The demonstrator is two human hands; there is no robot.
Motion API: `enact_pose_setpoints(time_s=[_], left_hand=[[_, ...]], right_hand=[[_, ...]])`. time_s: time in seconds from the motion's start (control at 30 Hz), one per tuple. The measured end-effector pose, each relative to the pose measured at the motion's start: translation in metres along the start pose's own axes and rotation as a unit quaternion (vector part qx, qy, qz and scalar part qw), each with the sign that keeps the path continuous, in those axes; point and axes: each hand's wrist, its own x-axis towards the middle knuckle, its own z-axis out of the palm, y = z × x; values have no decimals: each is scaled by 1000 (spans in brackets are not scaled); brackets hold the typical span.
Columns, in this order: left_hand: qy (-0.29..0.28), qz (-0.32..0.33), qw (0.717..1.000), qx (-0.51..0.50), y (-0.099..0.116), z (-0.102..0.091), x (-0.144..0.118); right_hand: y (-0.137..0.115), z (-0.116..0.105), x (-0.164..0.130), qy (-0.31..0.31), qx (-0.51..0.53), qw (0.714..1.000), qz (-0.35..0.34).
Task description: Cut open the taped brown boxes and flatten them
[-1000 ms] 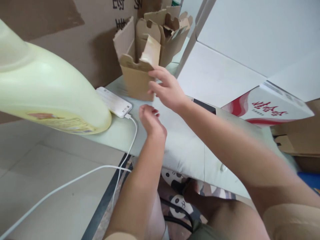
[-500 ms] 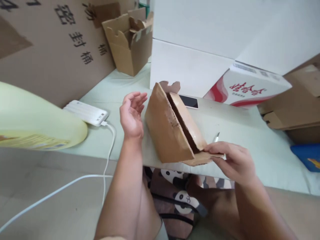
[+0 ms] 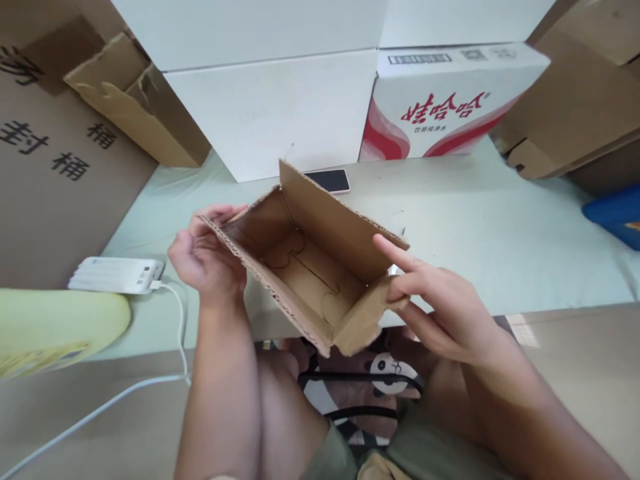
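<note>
A small brown cardboard box stands tilted at the table's front edge, its top flaps raised and its bare inside showing interlocked bottom tabs. My left hand is at the box's left end, fingers curled behind the flap there and partly hidden by it. At the opposite end, my right hand grips the short end flap between thumb and fingers, while its index finger stretches along the far long flap.
Behind the box lies a phone, in front of white cartons and a red-and-white carton. A white power bank with a cable and a yellow-green container are at left. Another open cardboard box stands at back left.
The box's flaps have been lifted apart, exposing its inside. My left hand has moved from beside the box onto its left end flap. The head view has shifted to the right.
</note>
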Motion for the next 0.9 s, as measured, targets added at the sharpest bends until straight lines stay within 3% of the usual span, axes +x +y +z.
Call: enact_pose_setpoints(time_s=[0.1, 0.17, 0.23, 0.3, 0.4, 0.5, 0.6, 0.77, 0.9], left_hand=[[-39, 9, 999, 33, -4, 2, -7], [-63, 39, 996, 54, -9, 1, -8], [-68, 52, 993, 78, -15, -1, -6], [-59, 49, 991, 105, -19, -5, -5], [-71, 60, 987, 134, -21, -8, -5], [-108, 86, 971, 196, -18, -12, -6], [-145, 105, 947, 265, -17, -17, -2], [-113, 91, 948, 282, -20, -21, 4], [5, 88, 969, 231, -17, -25, 10]], right_hand=[[11, 15, -2, 52, 3, 998, 25], [17, 28, -4, 122, -23, 991, 42], [20, 39, -6, 201, -58, 976, 68], [22, 45, -7, 239, -67, 964, 93], [24, 44, -6, 171, -12, 982, 85], [27, 38, -7, 83, 74, 993, 27], [32, 35, -10, 71, 108, 991, 23], [41, 42, -15, 138, 83, 975, 152], [49, 47, -15, 116, 137, 946, 269]])
